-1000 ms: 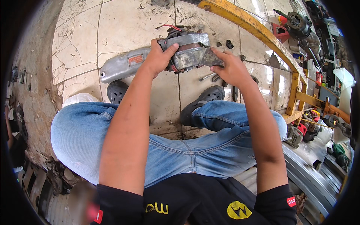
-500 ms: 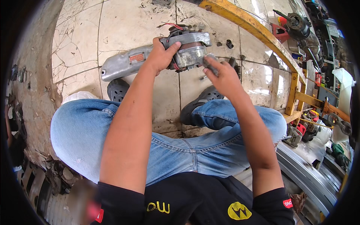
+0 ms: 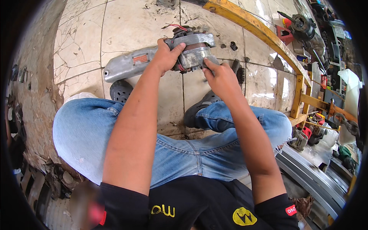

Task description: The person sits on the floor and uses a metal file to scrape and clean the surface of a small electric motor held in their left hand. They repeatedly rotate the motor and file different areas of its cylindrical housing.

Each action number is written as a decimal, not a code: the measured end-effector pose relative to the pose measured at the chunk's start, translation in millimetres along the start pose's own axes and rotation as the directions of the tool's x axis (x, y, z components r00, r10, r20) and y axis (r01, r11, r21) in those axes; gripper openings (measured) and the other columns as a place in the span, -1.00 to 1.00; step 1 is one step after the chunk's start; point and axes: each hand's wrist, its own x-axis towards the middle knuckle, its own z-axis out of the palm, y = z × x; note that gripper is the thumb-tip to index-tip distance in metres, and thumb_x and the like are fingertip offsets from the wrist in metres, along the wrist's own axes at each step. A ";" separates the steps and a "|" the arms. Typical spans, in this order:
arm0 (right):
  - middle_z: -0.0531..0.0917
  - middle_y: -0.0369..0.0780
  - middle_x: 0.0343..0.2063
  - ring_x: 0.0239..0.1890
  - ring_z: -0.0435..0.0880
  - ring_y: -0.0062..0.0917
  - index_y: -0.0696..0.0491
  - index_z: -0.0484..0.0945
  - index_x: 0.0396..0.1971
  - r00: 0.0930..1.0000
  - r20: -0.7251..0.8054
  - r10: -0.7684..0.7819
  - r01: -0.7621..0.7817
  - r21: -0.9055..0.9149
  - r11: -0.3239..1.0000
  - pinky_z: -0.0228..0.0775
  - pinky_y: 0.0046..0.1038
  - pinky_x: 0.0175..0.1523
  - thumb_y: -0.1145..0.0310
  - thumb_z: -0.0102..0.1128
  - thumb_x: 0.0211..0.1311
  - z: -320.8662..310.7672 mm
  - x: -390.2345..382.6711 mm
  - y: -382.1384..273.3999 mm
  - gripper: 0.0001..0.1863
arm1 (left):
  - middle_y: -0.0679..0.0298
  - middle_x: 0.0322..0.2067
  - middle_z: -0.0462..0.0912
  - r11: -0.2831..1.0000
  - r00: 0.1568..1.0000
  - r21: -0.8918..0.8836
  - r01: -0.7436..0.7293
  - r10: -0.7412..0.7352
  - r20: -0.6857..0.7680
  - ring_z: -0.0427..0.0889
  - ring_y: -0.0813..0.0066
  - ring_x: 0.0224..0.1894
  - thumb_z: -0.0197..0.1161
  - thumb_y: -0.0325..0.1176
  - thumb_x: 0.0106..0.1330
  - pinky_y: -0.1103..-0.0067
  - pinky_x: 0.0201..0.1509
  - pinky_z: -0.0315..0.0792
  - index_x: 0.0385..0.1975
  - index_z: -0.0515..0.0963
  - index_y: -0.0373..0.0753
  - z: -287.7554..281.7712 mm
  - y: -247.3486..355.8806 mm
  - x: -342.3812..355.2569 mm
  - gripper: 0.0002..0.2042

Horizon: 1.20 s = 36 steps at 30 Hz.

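Observation:
An alternator (image 3: 193,57) with a grey metal housing and red wires at its far end is held up over the tiled floor. My left hand (image 3: 165,59) is closed round its left side, with the thumb on top. At the alternator's right side, my right hand (image 3: 221,78) pinches a small grey pad-like piece (image 3: 212,60) and presses it against the casing. What the piece is made of I cannot make out. A long grey metal cover (image 3: 124,66) with a red label lies behind my left forearm.
A dark brush (image 3: 240,73) lies right of my right hand. Small dark pieces (image 3: 233,46) rest beyond it. A yellow metal frame (image 3: 255,23) crosses the far right, with a red stand (image 3: 284,34) behind it. My shoes (image 3: 197,111) flank the floor below the alternator.
My right hand has moved slightly left, bringing the grey piece from the alternator's right edge onto its casing. My left hand keeps its hold.

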 end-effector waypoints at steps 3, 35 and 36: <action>0.65 0.07 -0.37 -0.22 0.59 -0.05 -0.02 0.60 0.02 0.999 -0.011 0.030 -0.030 0.017 0.999 0.47 -0.13 -0.09 0.23 0.15 0.24 0.7 -3.3 -1.3 -0.64 | -0.10 0.02 0.37 1.000 1.000 -0.025 0.016 -0.016 0.010 0.60 0.17 -0.11 0.27 -0.02 0.29 0.34 -0.38 0.67 0.15 0.00 -0.39 -2.3 -2.8 0.6 -0.27; 0.58 0.16 -0.39 -0.27 0.61 0.03 -0.08 0.57 0.06 0.999 -0.040 0.005 -0.004 0.017 1.000 0.50 -0.09 -0.14 0.23 0.14 0.23 6.6 -4.4 -5.7 -0.61 | -0.11 0.00 0.38 1.000 1.000 -0.003 -0.015 0.014 -0.014 0.61 0.20 -0.12 0.28 0.02 0.27 0.38 -0.40 0.68 0.16 -0.01 -0.38 -0.2 -8.5 1.4 -0.25; 0.57 0.18 -0.38 -0.28 0.61 0.04 -0.09 0.57 0.06 0.998 -0.059 -0.030 0.031 0.021 0.999 0.50 -0.09 -0.15 0.23 0.14 0.23 10.4 2.3 -5.3 -0.61 | -0.11 -0.01 0.38 1.000 1.000 0.005 -0.008 0.008 -0.015 0.61 0.20 -0.13 0.28 0.01 0.27 0.38 -0.40 0.68 0.16 -0.01 -0.38 -2.0 -4.8 3.4 -0.25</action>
